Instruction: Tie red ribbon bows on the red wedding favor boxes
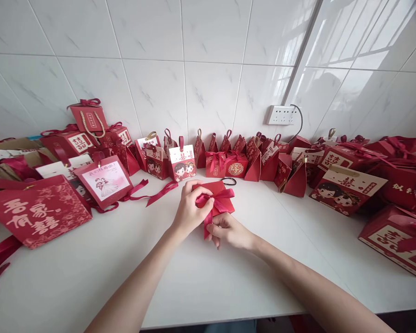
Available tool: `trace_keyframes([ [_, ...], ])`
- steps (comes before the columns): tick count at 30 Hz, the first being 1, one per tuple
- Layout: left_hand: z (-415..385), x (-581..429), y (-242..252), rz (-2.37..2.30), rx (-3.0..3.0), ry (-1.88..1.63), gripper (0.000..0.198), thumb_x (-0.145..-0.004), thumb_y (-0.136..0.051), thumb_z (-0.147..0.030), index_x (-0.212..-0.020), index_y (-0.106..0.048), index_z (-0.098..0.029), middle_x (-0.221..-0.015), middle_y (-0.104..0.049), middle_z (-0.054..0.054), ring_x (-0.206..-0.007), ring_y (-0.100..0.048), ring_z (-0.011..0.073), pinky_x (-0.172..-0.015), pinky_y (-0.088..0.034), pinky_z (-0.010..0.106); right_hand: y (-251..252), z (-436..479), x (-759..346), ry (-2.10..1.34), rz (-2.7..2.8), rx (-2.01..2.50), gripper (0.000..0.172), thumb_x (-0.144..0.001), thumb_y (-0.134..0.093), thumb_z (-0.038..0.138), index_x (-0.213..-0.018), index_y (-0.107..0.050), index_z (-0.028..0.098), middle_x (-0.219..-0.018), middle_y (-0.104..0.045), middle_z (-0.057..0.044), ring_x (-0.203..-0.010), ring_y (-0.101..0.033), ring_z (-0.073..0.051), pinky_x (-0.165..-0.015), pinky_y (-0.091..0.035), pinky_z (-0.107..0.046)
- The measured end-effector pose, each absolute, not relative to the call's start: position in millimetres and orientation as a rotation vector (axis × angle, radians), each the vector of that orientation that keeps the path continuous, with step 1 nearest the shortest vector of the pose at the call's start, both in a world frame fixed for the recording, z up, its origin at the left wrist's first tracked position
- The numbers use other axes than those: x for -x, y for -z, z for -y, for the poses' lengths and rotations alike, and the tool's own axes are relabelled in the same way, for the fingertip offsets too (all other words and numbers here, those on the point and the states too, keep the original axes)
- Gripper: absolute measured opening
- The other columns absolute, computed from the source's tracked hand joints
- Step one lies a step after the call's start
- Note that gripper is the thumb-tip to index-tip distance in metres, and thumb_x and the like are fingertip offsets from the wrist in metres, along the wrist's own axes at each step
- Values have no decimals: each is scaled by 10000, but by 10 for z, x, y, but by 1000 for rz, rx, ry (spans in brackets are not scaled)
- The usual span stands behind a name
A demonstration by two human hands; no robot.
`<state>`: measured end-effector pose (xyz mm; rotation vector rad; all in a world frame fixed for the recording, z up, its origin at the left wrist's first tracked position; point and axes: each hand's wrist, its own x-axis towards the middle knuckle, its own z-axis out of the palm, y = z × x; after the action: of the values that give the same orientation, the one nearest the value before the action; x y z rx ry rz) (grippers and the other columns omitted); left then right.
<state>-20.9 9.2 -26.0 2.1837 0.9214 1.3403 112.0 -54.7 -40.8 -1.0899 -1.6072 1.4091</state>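
A small red box [217, 187] sits on the white table in front of me, with a dark pink ribbon bow [224, 196] on its top. My left hand [193, 203] is at the box's left side, its thumb and fingers pinching the left loop of the ribbon. Lower down, my right hand [228, 230] pinches a hanging ribbon tail [207, 224] between thumb and fingers, near the front of the box. The fingers partly cover the knot and the box's left edge.
Red gift boxes line the tiled wall, with a large red bag [38, 210] at left and a box [398, 240] at right. Behind the small box lies a black band [229, 181]. A power strip [280, 115] hangs on the wall. The white table [201, 291] has its edge near me.
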Motion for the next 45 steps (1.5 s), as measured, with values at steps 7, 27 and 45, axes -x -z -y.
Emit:
trace_keyframes([
  [7,-106,208,240,-947,-2165,-1336,23,-745,-607,-202,-728,-616,-215,-1018,-503,50,-1127,-498,219,-980,-429,349,439,515,-1204,-1464,1640,1088,228,-775,-574,312,-610,-596,155,-508,-522,30,-451,-483,-81,-459,-490,-228],
  [27,-66,180,222,-1020,-2085,-1328,48,-716,-628,-195,-672,-613,-209,-1023,-511,54,-1138,-502,241,-982,-434,373,305,584,-1201,-1545,1869,1177,213,-793,-507,238,-608,-567,149,-618,-538,6,-510,-521,-73,-430,-476,-174],
  [45,-79,181,288,-758,-2138,-1333,152,-738,-643,-236,-851,-545,-212,-1078,-541,63,-1091,-539,216,-924,-462,366,57,439,-1694,-685,1546,1485,586,-758,-404,762,-597,-374,199,-578,-378,34,-510,-361,-94,-441,-304,-232],
])
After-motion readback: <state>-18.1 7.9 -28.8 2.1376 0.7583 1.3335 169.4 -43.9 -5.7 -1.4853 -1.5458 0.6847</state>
